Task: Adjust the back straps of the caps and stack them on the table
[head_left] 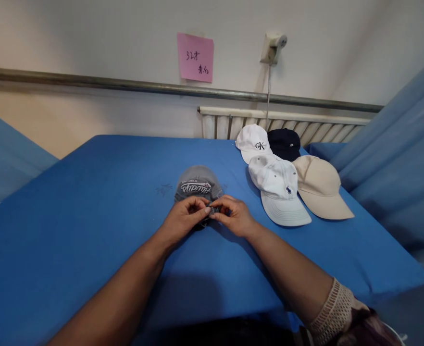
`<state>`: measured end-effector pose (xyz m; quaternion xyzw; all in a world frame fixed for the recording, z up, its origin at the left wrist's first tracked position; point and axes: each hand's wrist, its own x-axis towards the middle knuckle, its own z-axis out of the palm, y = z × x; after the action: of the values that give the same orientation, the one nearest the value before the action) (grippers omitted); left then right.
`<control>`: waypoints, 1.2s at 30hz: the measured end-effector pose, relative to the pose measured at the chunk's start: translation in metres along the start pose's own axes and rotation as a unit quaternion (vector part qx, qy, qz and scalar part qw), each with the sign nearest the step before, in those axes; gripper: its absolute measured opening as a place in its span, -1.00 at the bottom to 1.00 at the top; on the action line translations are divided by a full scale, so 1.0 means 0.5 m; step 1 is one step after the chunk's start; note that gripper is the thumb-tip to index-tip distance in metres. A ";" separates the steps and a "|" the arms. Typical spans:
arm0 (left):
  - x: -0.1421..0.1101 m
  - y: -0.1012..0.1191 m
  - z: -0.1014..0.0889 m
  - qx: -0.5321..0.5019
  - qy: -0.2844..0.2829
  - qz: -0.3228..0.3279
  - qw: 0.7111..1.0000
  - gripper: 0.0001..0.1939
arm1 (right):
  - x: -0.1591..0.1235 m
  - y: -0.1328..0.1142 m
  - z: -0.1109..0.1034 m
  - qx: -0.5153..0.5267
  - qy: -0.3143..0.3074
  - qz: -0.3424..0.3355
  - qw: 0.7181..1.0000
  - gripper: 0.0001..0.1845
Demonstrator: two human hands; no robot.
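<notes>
A grey baseball cap (pixel 198 178) with white lettering, upside down from where I look, lies on the blue-covered table in front of me. At its near edge, my left hand (pixel 186 213) pinches a small dark strap (pixel 212 211) between thumb and fingers. My right hand (pixel 234 215) grips the same strap from the other side, fingertips almost meeting those of the left. Both hands partly hide the strap and the cap's near side, so its fastening cannot be made out.
To the right sit a white cap (pixel 252 140), a black cap (pixel 286 143), a pale blue cap (pixel 275 180) and a beige cap (pixel 320 180), close together. Behind the blue table (pixel 100 192) are a radiator (pixel 222 126) and a metal rail (pixel 132 83). Blue curtains (pixel 406 158) hang alongside.
</notes>
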<state>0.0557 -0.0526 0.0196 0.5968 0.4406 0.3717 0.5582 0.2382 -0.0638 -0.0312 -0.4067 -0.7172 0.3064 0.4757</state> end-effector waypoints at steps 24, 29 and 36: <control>-0.002 -0.001 0.009 0.059 0.028 0.021 0.998 -0.78 | -0.005 -0.018 -0.001 -0.046 -0.022 -0.048 0.998 -0.83; -0.002 0.001 0.008 0.043 0.021 0.011 0.999 -0.76 | -0.004 -0.021 -0.001 -0.049 -0.025 -0.048 0.997 -0.82; -0.001 -0.002 0.006 -0.012 -0.001 -0.028 1.000 -0.68 | -0.002 -0.012 0.001 -0.024 -0.005 -0.046 0.999 -0.82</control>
<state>0.0583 -0.0543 0.0183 0.5778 0.4525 0.3606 0.5756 0.2364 -0.0677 -0.0267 -0.3831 -0.7447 0.2694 0.4755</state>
